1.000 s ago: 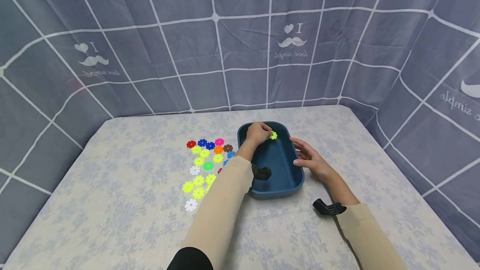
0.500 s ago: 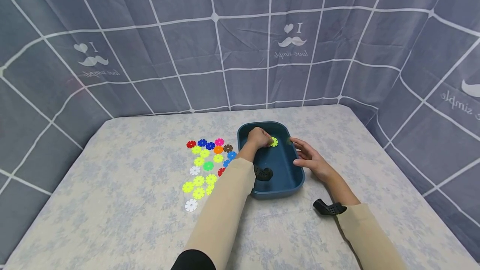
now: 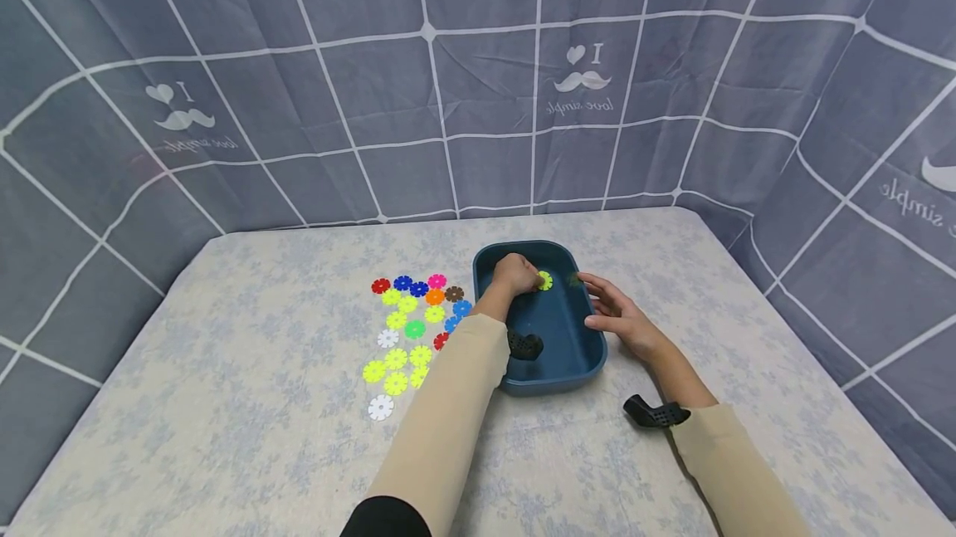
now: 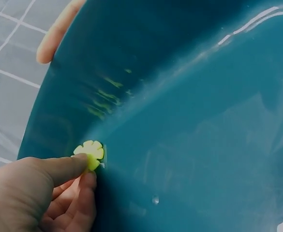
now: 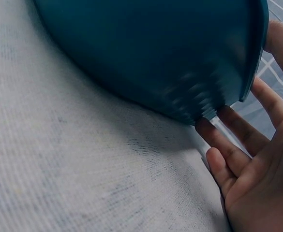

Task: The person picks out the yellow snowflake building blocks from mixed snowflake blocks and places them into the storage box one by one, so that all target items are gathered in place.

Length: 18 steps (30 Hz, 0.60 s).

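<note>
Inside the dark blue plastic bin [image 3: 558, 334], my left hand [image 3: 515, 275] pinches a yellow-green notched plastic disc [image 4: 96, 151] between thumb and fingers. The left wrist view has this disc close to the bin's wall, its lower edge covered by the thumb. My right hand [image 3: 621, 314] is at the bin's right side with spread, slightly bent fingers. In the right wrist view its fingertips [image 5: 206, 126] touch the outer wall, low down and near the rim.
Left of the bin, several flat notched discs lie spread on the patterned tablecloth [image 3: 246, 404]: yellow ones [image 3: 396, 384], a green one [image 3: 414, 329], a white one [image 3: 380, 407] and other colours. My left sleeve [image 3: 448, 404] covers part of them. A grey-blue curtain [image 3: 485, 89] hangs behind the table.
My left hand has moved slightly toward me and lower in the bin with the yellow-green disc, then stayed nearly still. The right hand and the bin have kept their places.
</note>
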Motion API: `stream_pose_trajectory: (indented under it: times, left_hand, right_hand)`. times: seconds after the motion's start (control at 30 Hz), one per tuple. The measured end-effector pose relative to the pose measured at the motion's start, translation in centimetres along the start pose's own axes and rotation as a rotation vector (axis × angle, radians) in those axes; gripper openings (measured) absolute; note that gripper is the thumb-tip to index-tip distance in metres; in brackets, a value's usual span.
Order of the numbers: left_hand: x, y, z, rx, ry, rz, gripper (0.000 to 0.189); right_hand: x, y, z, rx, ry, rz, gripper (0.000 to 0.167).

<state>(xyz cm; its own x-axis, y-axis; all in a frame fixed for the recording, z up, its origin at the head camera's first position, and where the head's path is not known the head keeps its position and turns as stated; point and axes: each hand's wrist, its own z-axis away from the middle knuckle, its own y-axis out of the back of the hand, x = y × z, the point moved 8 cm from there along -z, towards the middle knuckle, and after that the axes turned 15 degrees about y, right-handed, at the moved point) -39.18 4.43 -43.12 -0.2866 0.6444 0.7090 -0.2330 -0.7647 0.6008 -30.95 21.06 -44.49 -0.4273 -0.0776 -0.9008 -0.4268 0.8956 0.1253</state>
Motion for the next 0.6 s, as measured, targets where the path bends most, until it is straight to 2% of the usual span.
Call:
stream_pose_trajectory:
  times: [0.27, 0.6]
  left_hand:
    - [0.32, -0.15, -0.34, 0.058, -0.032, -0.141, 0.04]
    - [0.3, -0.14, -0.2, 0.071, -0.036, -0.161, 0.04]
  right_hand:
    - [-0.05, 0.03, -0.06, 0.008, -0.005, -0.002, 0.072]
    - [-0.05, -0.01, -0.04, 0.016, -0.009, 0.005, 0.071]
